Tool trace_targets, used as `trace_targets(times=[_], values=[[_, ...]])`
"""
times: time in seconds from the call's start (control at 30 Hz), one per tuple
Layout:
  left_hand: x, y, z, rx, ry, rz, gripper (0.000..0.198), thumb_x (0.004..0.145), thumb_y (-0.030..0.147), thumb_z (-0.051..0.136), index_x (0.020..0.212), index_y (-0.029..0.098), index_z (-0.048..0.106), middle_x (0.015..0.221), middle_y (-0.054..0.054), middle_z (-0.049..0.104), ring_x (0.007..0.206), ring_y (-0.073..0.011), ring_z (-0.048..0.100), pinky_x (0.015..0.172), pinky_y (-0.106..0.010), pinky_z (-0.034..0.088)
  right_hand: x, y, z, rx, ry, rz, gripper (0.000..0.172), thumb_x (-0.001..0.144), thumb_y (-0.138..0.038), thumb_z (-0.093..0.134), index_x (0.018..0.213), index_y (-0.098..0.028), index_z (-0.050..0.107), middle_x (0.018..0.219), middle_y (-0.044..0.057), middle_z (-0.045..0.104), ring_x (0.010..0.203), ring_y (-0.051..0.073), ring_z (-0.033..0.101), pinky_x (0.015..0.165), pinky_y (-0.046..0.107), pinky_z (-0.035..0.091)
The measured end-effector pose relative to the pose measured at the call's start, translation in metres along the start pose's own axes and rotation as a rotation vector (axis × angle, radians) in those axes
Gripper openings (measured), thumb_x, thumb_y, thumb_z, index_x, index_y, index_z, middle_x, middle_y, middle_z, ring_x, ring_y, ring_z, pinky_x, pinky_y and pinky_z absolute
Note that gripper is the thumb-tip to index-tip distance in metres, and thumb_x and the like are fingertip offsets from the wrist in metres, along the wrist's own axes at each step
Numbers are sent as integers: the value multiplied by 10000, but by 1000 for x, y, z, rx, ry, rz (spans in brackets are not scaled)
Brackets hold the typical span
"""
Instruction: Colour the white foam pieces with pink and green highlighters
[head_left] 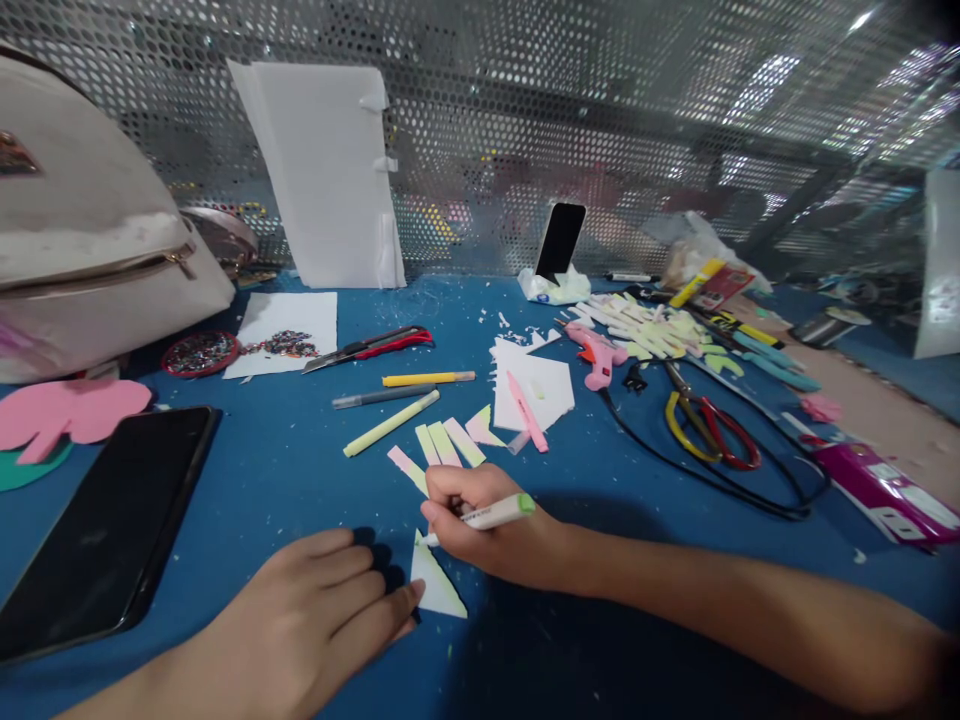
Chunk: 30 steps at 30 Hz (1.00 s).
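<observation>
My right hand is closed round a white marker with a green end, its tip touching the top of a small white foam triangle on the blue table. My left hand lies flat with fingers stretched out, its fingertips pressing the triangle's left edge. Just beyond my right hand lie several pastel foam strips.
A black phone lies at the left, pink foam shapes and a beige bag behind it. Markers, a box cutter, white paper, a pink glue gun, scissors and a cable fill the middle and right. A perforated metal wall closes the back.
</observation>
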<state>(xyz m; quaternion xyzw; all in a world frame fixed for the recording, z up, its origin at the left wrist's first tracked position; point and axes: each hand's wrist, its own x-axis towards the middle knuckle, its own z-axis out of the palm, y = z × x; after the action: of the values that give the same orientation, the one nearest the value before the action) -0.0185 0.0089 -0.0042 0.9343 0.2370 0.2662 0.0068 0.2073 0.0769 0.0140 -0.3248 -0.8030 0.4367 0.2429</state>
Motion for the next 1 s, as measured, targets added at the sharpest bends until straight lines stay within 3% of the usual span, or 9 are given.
trace_targets(times=[0.43,1.0], values=[[-5,-1,5,-25,2,-31,315,1116,122,370,1067,144,680,704,-15,628,618,-206,472,635,-373,301,0,-3,-2,6,-47,9,277,855,-205,463,647,-212,281,589,-61,343,557,94,312,520,246,244],[3,-2,-6,-2,-50,12,275,1095,106,414,1038,143,681,694,-6,623,596,-186,512,612,-358,323,-5,-3,-8,3,-148,-19,315,849,-204,502,630,-203,275,580,-71,279,556,91,261,530,247,225]])
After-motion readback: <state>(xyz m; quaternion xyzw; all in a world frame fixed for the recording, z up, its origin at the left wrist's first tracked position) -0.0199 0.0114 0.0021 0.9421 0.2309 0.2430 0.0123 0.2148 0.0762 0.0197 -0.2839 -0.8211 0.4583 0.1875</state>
